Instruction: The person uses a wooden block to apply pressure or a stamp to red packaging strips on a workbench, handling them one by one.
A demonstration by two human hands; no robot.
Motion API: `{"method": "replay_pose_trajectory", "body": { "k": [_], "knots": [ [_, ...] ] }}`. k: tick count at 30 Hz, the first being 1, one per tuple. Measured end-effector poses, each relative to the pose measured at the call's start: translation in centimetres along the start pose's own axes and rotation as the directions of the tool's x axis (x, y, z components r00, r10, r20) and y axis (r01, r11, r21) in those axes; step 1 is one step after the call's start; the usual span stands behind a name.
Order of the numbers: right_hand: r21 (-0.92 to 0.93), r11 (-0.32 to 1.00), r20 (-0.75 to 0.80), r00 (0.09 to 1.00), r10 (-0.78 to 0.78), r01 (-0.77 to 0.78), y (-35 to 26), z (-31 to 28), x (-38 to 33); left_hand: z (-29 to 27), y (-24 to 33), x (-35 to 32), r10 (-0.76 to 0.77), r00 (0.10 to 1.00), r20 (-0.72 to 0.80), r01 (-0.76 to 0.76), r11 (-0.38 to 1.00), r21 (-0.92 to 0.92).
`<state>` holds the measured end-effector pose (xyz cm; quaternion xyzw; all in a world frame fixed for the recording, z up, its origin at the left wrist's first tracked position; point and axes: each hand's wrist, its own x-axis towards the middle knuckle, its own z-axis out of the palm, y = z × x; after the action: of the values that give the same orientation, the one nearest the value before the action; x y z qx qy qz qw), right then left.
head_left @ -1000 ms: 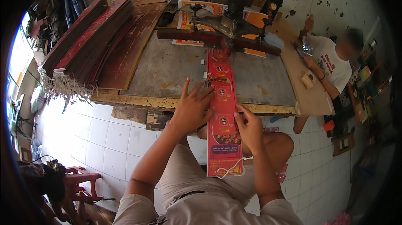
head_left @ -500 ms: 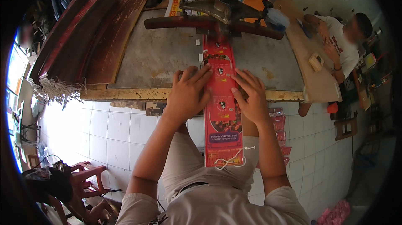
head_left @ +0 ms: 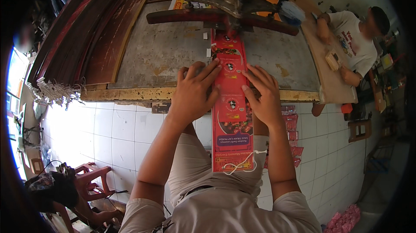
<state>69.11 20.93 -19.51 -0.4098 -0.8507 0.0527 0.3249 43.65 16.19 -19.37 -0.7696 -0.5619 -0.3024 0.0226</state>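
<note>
A long red printed strip of packets (head_left: 229, 103) runs from under a metal press (head_left: 236, 3) at the bench's far side, over the bench's front edge and down onto my lap. My left hand (head_left: 195, 92) lies flat on the strip's left edge, fingers spread. Pressing on the right edge is my right hand (head_left: 263, 94). A white string (head_left: 242, 163) loops across the strip's lower end.
The worn grey bench (head_left: 160, 51) has a yellowed front edge. Long dark red boards (head_left: 82, 33) lie stacked at its left. A person in a white shirt (head_left: 353, 44) sits at the right by a wooden board. Red plastic stools (head_left: 89, 181) stand lower left on white floor tiles.
The view has drawn closer to the bench. Both hands have slid up the strip toward the press and now lie flat on its edges over the bench.
</note>
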Motion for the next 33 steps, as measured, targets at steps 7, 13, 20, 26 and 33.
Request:
{"method": "replay_pose_trajectory", "body": {
  "k": [7, 13, 20, 26, 33],
  "knots": [
    [0.009, 1.000, 0.007, 1.000, 0.022, -0.022, -0.1, 0.0, -0.1, 0.1, 0.0, 0.0, -0.006, 1.000, 0.000, 0.006, 1.000, -0.001],
    [0.010, 1.000, 0.006, 1.000, 0.028, -0.028, -0.2, 0.0, -0.1, 0.0, 0.1, -0.1, -0.012, 1.000, 0.003, 0.012, 1.000, 0.000],
    [0.012, 0.999, 0.016, 0.999, 0.038, -0.039, -0.2, -0.2, -0.1, 0.2, 0.0, -0.1, -0.007, 1.000, 0.009, 0.007, 1.000, 0.007],
    [0.025, 0.999, 0.020, 0.999, 0.037, -0.037, -0.3, -0.4, -0.1, 0.0, 0.2, 0.0, -0.009, 1.000, 0.016, 0.009, 1.000, 0.010],
    [0.177, 0.974, 0.049, 0.989, 0.138, -0.145, 2.0, -2.1, -0.5, 0.0, 0.1, -0.2, 0.016, 1.000, 0.007, -0.016, 1.000, 0.026]
  ]
}}
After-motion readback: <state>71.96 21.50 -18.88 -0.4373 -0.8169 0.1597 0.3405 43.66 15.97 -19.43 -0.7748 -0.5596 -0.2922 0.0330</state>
